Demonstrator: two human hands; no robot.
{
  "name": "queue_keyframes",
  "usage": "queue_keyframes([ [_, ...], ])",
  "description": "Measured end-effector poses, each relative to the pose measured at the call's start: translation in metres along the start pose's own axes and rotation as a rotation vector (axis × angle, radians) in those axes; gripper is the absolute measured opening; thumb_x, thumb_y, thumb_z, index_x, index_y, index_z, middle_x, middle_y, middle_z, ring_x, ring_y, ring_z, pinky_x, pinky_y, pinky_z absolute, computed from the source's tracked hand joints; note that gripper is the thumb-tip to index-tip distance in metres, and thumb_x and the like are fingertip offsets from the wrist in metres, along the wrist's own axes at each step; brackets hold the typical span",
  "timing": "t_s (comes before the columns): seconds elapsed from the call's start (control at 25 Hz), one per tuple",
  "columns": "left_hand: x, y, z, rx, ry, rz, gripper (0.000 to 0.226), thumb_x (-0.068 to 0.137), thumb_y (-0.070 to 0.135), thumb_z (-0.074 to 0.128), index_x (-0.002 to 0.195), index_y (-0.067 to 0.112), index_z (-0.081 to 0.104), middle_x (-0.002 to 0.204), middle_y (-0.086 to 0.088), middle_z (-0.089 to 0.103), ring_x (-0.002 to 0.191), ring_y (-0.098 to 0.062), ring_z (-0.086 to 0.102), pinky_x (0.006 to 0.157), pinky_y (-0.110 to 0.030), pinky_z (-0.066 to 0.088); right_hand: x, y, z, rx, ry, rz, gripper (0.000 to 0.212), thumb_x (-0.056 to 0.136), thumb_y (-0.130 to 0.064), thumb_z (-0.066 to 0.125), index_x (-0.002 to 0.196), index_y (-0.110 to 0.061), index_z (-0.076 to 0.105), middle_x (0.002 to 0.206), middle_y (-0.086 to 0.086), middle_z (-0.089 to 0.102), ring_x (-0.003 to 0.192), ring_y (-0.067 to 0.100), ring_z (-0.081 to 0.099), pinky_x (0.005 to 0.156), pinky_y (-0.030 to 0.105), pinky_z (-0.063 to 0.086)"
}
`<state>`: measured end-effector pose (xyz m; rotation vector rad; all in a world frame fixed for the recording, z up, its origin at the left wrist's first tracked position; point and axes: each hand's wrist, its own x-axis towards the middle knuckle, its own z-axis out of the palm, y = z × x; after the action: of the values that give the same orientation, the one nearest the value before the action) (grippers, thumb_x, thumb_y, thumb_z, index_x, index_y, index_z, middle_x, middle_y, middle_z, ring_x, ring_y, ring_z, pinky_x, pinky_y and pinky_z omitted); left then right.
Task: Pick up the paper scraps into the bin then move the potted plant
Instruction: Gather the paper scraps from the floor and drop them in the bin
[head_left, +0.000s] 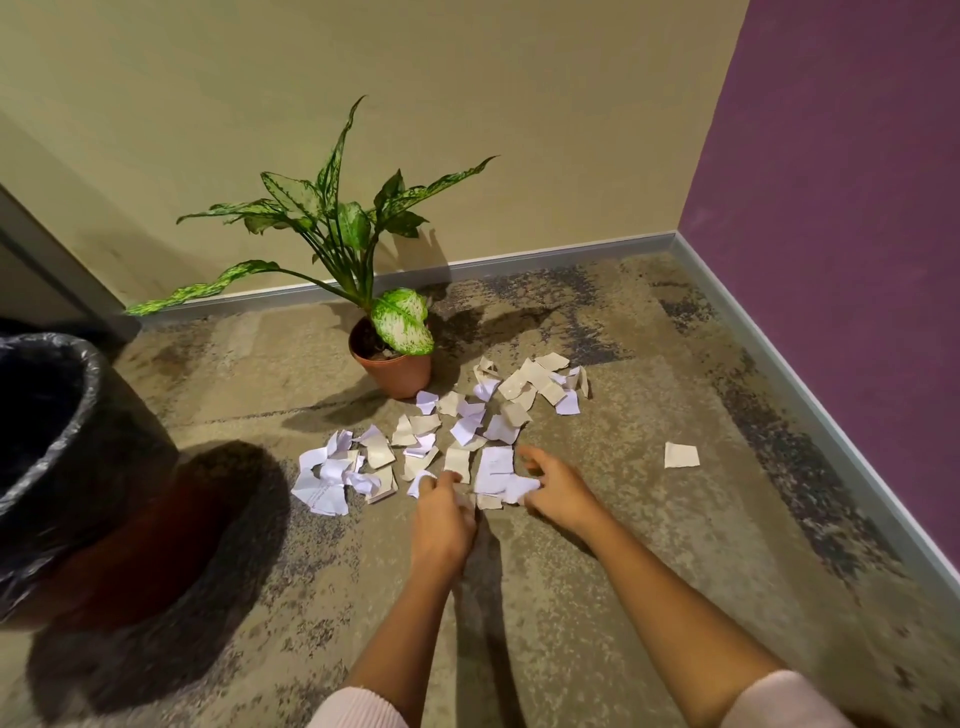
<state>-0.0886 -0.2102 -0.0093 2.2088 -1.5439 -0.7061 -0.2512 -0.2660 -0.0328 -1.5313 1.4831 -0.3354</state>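
Several torn paper scraps (457, 431), white and beige, lie spread over the carpet in front of the potted plant (392, 364), which stands in a terracotta pot near the beige wall. One scrap (681, 455) lies apart to the right. My left hand (441, 512) is at the near edge of the pile, its fingertips pinching a small white scrap (420, 482). My right hand (556, 486) reaches over a white scrap (501, 475) with its fingers spread and curved, blurred by motion. The bin (62, 467), lined with a black bag, stands at the left.
A beige wall runs behind the plant and a purple wall along the right, both with a grey skirting (545, 260). A dark door frame (57, 270) rises behind the bin. Patterned carpet (597, 597) stretches around my arms.
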Motion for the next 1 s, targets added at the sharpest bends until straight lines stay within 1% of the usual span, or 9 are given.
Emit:
queue_keyframes([
  [0.08, 0.002, -0.004, -0.004, -0.026, 0.06, 0.01, 0.046, 0.09, 0.012, 0.058, 0.134, 0.014, 0.046, 0.135, -0.011, 0.038, 0.101, -0.027, 0.06, 0.088, -0.037, 0.048, 0.005, 0.001, -0.007, 0.118, 0.133, 0.013, 0.062, 0.077, -0.01, 0.069, 0.128, -0.038, 0.05, 0.117, -0.003, 0.06, 0.1, 0.017, 0.064, 0.085, 0.044, 0.057],
  [0.16, 0.005, -0.008, -0.006, -0.016, 0.094, 0.034, 0.054, 0.088, 0.017, 0.065, 0.136, 0.016, 0.042, 0.142, -0.011, 0.029, 0.098, -0.025, 0.061, 0.086, -0.036, 0.05, 0.001, 0.007, -0.029, -0.051, 0.361, 0.056, 0.054, 0.081, -0.013, 0.069, 0.126, -0.036, 0.05, 0.116, -0.002, 0.06, 0.094, 0.017, 0.062, 0.082, 0.04, 0.057],
  [0.28, 0.007, -0.013, -0.004, 0.106, 0.154, 0.092, 0.063, 0.082, 0.025, 0.073, 0.135, 0.022, 0.04, 0.146, -0.01, 0.026, 0.105, -0.025, 0.06, 0.076, -0.035, 0.054, -0.005, 0.036, -0.078, -0.394, 0.546, 0.214, 0.056, 0.083, -0.014, 0.067, 0.134, -0.028, 0.048, 0.136, 0.008, 0.045, 0.117, 0.026, 0.048, 0.096, 0.044, 0.049],
  [0.36, 0.006, -0.016, 0.0, 0.17, 0.162, 0.086, 0.073, 0.077, 0.037, 0.078, 0.136, 0.025, 0.038, 0.148, -0.009, 0.023, 0.122, -0.026, 0.049, 0.078, -0.035, 0.055, -0.008, 0.06, -0.108, -0.448, 0.491, 0.403, 0.059, 0.085, -0.023, 0.065, 0.139, -0.029, 0.042, 0.144, 0.012, 0.036, 0.129, 0.033, 0.033, 0.103, 0.048, 0.041],
  [0.48, 0.004, -0.018, 0.005, 0.199, 0.109, 0.072, 0.09, 0.069, 0.049, 0.08, 0.142, 0.026, 0.032, 0.149, -0.009, 0.018, 0.135, -0.028, 0.032, 0.091, -0.038, 0.05, -0.01, 0.084, -0.123, -0.386, 0.38, 0.57, 0.063, 0.085, -0.033, 0.065, 0.141, -0.032, 0.037, 0.145, 0.016, 0.031, 0.13, 0.039, 0.029, 0.105, 0.047, 0.035],
  [0.64, 0.004, -0.018, 0.01, 0.151, -0.039, -0.01, 0.105, 0.065, 0.049, 0.083, 0.147, 0.024, 0.022, 0.154, -0.011, 0.01, 0.142, -0.032, 0.02, 0.102, -0.043, 0.045, -0.004, 0.071, -0.085, -0.485, 0.41, 0.436, 0.051, 0.087, -0.023, 0.06, 0.135, -0.033, 0.046, 0.144, 0.015, 0.032, 0.127, 0.036, 0.031, 0.104, 0.043, 0.036],
  [0.76, 0.005, -0.021, 0.011, 0.141, -0.064, -0.007, 0.108, 0.066, 0.042, 0.085, 0.148, 0.024, 0.017, 0.154, -0.013, 0.008, 0.143, -0.034, 0.019, 0.106, -0.043, 0.041, 0.001, 0.04, -0.038, -0.485, 0.367, 0.278, 0.061, 0.084, -0.009, 0.057, 0.139, -0.032, 0.043, 0.144, 0.012, 0.032, 0.126, 0.031, 0.031, 0.103, 0.039, 0.037],
  [0.88, 0.007, -0.023, 0.009, 0.129, -0.051, 0.022, 0.107, 0.066, 0.037, 0.086, 0.147, 0.023, 0.019, 0.153, -0.015, 0.009, 0.138, -0.035, 0.03, 0.1, -0.04, 0.046, 0.005, 0.002, 0.005, -0.362, 0.217, 0.066, 0.066, 0.084, -0.006, 0.06, 0.141, -0.031, 0.041, 0.141, 0.008, 0.037, 0.127, 0.029, 0.034, 0.105, 0.04, 0.039],
  [1.0, 0.009, -0.025, 0.006, 0.118, -0.009, 0.045, 0.105, 0.065, 0.041, 0.086, 0.147, 0.022, 0.023, 0.151, -0.014, 0.011, 0.135, -0.034, 0.037, 0.096, -0.037, 0.048, 0.015, -0.021, 0.019, -0.174, 0.118, -0.09, 0.067, 0.079, -0.004, 0.058, 0.137, -0.034, 0.043, 0.132, 0.005, 0.045, 0.117, 0.029, 0.05, 0.097, 0.043, 0.048],
])
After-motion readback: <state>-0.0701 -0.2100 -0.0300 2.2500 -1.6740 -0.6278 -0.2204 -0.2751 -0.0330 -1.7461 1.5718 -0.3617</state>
